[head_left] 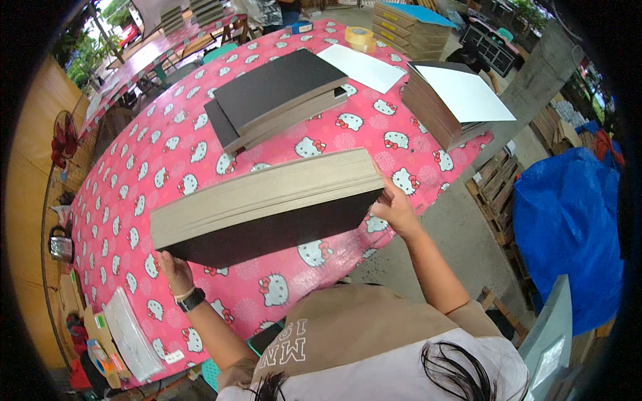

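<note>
A thick stack of black-faced boards is held on edge between my two hands, its pale grey layered edges facing up. My left hand grips its lower left corner, with a dark watch on the wrist. Around the right end, my right hand has its fingers partly hidden behind the boards. Just beyond lies another stack of black boards, its layers uneven. The pink table cover with a cartoon cat print shows under and around the boards.
Farther right stands a board stack with a white sheet on top. A second white sheet, a tape roll and a blue roll lie at the back. Blue tarp and wooden pallets are at right.
</note>
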Demonstrator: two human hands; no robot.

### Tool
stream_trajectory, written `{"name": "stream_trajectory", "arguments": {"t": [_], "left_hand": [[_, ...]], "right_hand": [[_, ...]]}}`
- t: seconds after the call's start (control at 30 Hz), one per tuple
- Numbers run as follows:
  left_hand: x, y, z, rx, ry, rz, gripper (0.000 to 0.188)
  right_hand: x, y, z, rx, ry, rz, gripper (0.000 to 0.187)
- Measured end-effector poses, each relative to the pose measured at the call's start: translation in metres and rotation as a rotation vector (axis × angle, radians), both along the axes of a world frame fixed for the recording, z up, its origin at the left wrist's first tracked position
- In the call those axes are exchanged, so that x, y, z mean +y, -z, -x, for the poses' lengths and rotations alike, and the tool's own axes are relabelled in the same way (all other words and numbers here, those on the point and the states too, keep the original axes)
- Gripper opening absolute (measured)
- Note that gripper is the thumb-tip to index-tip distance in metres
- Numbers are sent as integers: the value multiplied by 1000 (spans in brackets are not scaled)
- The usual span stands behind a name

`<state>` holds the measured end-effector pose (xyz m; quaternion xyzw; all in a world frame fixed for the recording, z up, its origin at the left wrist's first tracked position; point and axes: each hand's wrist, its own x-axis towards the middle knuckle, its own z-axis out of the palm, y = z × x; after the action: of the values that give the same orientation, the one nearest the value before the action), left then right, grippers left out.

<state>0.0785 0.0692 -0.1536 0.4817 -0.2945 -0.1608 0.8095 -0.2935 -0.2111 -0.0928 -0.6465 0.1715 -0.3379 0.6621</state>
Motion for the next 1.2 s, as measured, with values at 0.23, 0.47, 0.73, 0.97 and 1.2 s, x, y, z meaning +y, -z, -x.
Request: {"name": "stream_trajectory", "arguments": {"t": [0.23, 0.47, 0.73, 0.97, 1.2], "left_hand": [[-19, -17, 33, -320, -132, -196, 64], [-24, -5, 9, 176, -92, 17, 63], [-51, -10, 2, 258, 121, 82, 47], [-30, 34, -18, 205, -128, -1, 39], [-13, -1, -14, 111, -203, -30, 45]], "right_hand": [[-2, 4, 17, 73, -47, -252, 67], [7, 7, 9, 34, 100, -56, 60], [3, 9, 13, 85, 143, -93, 55], [-17, 16, 7, 68, 33, -223, 54], [-4, 1, -7, 64, -107, -91, 56]]}}
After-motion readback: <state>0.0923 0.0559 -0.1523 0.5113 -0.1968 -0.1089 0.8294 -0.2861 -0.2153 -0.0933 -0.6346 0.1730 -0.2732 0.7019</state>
